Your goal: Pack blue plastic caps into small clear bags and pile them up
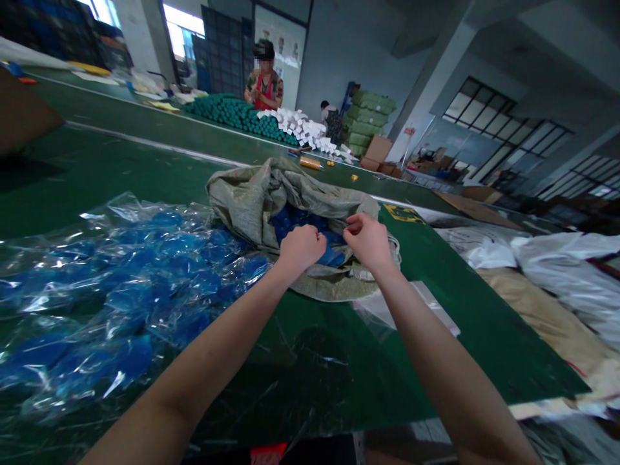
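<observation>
A woven sack [242, 200] lies on the green table with its mouth open, and blue pieces [295, 221] show inside. Over the near side of that mouth is my left hand [303, 248], its fingers curled closed; what they hold, if anything, is hidden. My right hand [367, 237] is at the sack's right side, thumb and fingers drawn together in a pinch with nothing I can name in it. One blue piece [333, 256] lies between the two hands. To the left, many blue pieces in clear plastic bags [130, 294] are spread in a heap.
Flat clear bags [426, 303] lie under my right forearm. Beyond the sack are an orange-yellow cylinder [310, 163], green rolls [232, 115] and white boxes [303, 129]. A person [264, 84] stands behind the rolls. White plastic sheeting [566, 252] lies on the right.
</observation>
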Available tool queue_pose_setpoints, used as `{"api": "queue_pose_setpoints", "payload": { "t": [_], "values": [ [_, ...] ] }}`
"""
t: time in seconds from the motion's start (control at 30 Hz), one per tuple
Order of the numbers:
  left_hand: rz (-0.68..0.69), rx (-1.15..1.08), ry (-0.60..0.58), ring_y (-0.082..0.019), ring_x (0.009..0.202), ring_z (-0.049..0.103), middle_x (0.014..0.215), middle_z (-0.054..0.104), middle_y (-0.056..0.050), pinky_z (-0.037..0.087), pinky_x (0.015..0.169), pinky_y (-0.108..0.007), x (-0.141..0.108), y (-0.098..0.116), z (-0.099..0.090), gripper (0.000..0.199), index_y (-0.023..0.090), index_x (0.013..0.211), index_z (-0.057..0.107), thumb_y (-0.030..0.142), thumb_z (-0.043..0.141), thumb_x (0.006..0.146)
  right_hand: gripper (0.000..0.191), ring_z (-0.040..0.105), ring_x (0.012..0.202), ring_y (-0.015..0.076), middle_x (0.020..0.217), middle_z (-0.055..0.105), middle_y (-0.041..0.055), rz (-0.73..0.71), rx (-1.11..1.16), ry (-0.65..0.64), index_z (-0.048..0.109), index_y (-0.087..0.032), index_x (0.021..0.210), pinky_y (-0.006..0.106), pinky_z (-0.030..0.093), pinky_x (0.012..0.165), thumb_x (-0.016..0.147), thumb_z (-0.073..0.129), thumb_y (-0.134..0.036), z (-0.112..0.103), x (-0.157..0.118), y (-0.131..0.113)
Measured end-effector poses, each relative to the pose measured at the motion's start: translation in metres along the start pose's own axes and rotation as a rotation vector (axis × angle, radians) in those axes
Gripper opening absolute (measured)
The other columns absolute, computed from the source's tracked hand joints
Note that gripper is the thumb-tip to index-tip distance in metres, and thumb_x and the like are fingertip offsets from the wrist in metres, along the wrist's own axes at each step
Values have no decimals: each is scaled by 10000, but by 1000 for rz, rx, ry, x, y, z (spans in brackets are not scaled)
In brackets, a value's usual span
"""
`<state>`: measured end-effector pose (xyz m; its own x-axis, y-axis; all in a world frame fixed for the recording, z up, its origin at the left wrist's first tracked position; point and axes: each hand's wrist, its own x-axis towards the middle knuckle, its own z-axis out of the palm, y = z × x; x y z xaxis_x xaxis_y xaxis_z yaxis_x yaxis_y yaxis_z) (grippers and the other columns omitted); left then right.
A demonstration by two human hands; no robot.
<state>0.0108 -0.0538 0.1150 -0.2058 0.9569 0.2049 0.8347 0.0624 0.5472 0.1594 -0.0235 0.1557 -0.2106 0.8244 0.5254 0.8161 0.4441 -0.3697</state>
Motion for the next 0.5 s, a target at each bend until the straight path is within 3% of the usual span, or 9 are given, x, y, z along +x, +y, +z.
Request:
{"api": "queue_pose_setpoints", "payload": {
  "t": [0.27, 0.5],
  "values": [
    [12, 52, 13, -268, 899, 669, 933, 712, -135, 497, 781, -354, -2, 2, 0, 354, 201, 932, 709, 352, 398, 856, 209, 655, 692, 169, 719, 692, 11, -68, 22, -60, 635, -170, 872, 324, 510, 764, 683, 569, -110, 4, 5, -8],
    [33, 116, -142, -311, 939, 663, 986, 701, -158, 512, 781, -387, 0, -4, 4, 394, 182, 992, 695, 463, 478, 822, 234, 645, 698, 141, 771, 695, 23, -127, 127, -244, 647, -154, 885, 265, 503, 714, 675, 574, -83, 11, -1, -1]
  ]
}}
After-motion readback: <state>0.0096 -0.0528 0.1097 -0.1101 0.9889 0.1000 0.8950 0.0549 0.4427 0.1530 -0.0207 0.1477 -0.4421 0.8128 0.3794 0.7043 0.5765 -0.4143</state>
